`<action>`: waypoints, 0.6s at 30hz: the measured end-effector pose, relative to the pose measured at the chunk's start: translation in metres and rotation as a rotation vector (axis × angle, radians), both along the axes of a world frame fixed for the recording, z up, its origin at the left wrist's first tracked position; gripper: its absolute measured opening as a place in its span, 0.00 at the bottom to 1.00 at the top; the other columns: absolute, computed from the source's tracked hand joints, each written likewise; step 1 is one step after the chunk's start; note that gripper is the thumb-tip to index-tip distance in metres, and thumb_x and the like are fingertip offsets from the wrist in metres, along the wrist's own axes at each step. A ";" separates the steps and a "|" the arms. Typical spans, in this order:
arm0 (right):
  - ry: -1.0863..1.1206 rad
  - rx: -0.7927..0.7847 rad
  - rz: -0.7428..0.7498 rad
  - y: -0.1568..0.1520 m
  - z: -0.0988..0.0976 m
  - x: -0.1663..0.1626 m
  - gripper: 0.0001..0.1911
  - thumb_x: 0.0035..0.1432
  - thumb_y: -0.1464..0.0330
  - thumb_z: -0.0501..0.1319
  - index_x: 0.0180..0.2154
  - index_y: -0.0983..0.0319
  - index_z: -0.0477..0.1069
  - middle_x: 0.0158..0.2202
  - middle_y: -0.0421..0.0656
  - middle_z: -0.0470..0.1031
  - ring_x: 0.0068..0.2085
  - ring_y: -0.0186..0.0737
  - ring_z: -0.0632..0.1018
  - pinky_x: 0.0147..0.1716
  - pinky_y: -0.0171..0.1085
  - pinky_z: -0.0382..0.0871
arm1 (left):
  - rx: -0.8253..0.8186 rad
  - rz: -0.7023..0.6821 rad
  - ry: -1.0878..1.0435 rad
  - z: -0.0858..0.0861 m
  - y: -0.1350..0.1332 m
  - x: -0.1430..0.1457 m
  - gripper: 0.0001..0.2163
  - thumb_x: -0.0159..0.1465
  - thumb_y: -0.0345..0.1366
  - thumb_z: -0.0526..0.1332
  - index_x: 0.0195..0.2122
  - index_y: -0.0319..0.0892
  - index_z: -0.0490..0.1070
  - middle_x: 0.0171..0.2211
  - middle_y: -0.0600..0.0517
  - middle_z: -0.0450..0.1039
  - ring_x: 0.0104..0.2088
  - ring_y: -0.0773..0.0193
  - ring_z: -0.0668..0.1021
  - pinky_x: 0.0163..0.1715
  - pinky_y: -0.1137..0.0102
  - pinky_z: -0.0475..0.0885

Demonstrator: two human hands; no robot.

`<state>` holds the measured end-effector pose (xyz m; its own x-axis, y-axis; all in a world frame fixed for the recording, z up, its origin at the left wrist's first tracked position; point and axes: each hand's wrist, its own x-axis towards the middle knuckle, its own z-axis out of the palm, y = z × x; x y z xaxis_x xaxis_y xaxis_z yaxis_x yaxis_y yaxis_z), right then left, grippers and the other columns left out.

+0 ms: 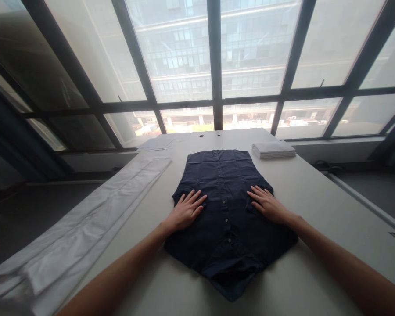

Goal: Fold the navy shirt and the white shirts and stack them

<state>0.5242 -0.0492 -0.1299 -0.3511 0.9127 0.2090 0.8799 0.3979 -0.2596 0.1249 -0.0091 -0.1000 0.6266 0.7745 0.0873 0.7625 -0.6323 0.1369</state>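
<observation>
A dark navy buttoned garment point(222, 175), which looks like a shirt or vest, lies spread on the white table point(316, 210). A row of small buttons runs down its middle, and the end nearest me comes to a point. On its left side my left hand point(185, 210) rests flat, fingers spread. Across from it, my right hand point(266, 204) lies palm down on the right side, also with fingers apart. Neither hand grips the cloth. No sleeves show; whether they are tucked beneath cannot be seen.
White cloth point(95, 215) stretches along the table's left edge, hanging toward the near corner. A folded white stack point(273, 149) sits at the back right, and flat white sheets point(156, 144) lie at the back left. Large windows point(250, 48) stand behind the table.
</observation>
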 end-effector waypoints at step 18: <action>0.005 -0.006 0.007 0.001 0.000 0.001 0.27 0.70 0.58 0.48 0.67 0.55 0.59 0.71 0.46 0.51 0.71 0.49 0.51 0.67 0.56 0.48 | 0.016 0.012 -0.022 0.000 0.000 0.001 0.22 0.74 0.49 0.47 0.69 0.61 0.54 0.71 0.55 0.48 0.71 0.51 0.51 0.66 0.46 0.49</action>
